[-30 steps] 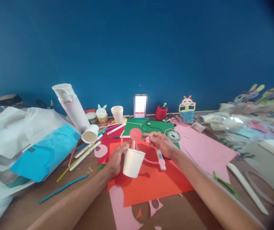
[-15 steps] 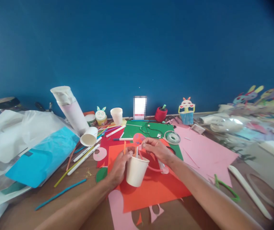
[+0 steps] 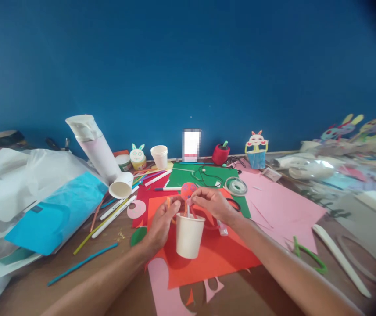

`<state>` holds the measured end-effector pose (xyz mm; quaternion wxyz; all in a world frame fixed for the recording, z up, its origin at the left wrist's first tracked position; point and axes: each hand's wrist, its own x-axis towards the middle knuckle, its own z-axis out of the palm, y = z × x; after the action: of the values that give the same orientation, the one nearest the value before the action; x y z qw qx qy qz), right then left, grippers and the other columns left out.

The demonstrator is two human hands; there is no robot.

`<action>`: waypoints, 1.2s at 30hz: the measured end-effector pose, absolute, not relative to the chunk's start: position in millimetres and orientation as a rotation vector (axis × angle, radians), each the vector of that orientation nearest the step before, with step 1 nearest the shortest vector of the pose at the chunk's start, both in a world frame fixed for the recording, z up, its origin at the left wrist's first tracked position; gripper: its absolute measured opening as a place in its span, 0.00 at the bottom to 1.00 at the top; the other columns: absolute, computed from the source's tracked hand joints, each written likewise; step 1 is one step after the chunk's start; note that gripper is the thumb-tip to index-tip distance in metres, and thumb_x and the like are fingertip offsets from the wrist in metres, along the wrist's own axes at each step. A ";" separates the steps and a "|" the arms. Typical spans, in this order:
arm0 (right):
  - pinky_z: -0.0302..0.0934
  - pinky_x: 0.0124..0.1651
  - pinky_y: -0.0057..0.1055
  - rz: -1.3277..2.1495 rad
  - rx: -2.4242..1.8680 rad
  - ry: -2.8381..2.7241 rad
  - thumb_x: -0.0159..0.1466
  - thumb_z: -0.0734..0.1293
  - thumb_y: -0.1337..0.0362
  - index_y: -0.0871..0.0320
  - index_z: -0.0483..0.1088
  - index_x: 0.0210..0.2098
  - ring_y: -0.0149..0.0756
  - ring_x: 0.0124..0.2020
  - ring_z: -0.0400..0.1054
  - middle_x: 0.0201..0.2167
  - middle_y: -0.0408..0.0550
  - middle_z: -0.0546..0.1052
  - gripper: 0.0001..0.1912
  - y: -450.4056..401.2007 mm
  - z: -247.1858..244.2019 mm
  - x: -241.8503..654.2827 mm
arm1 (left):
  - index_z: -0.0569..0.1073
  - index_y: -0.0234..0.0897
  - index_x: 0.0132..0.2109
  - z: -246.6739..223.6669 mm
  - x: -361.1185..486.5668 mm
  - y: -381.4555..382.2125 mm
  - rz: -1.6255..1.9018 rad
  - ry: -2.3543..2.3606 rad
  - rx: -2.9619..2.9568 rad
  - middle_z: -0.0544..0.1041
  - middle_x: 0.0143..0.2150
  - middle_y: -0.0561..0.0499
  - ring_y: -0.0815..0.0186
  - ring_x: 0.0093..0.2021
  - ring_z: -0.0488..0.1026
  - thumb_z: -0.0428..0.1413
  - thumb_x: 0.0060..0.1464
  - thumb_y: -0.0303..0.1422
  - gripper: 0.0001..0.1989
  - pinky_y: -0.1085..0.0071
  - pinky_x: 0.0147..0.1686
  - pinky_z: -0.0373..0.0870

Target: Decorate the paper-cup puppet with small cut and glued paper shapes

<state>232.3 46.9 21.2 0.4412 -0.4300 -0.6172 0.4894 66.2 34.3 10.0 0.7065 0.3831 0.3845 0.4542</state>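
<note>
A white paper cup [image 3: 189, 237] is almost upright in front of me, between my hands and over an orange sheet [image 3: 227, 259]. From its mouth rises a white stick [image 3: 188, 208], and above that shows a round orange paper face [image 3: 188, 190] with drawn features. My left hand [image 3: 163, 221] is closed at the cup's left rim, thumb and fingers on an orange pipe cleaner [image 3: 168, 202]. My right hand [image 3: 216, 204] pinches a small pink piece beside the face, at the end of a reddish pipe cleaner [image 3: 194, 213] that goes into the cup. Its fingertips partly cover the piece.
Clear tape [image 3: 235, 186] and dark scissors handles [image 3: 234, 204] lie right of my hands. Markers [image 3: 113, 217] and a tipped cup [image 3: 121, 186] are to the left. Finished paper figures [image 3: 256, 151] stand by the blue wall. Plastic-wrapped sheets [image 3: 56, 213] fill the left side.
The cup has straightened and shifted slightly right. My left hand has shifted its hold beside the rim, and the orange pipe cleaner stands up less. My right hand stays pinched near the face.
</note>
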 end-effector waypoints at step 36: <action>0.55 0.30 0.25 1.124 -1.157 -1.471 0.55 0.62 0.62 0.59 0.67 0.24 0.27 0.26 0.62 0.22 0.41 0.69 0.07 44.5 20.7 226.2 | 0.71 0.28 0.40 11.5 66.3 34.6 1.128 0.731 0.560 0.76 0.34 0.43 0.60 0.37 0.71 0.45 0.49 0.35 0.17 0.67 0.37 0.66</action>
<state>226.2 44.5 20.7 0.4614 -0.4702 -0.5978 0.4568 66.3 34.6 11.5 0.7465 0.2558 0.3341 0.5153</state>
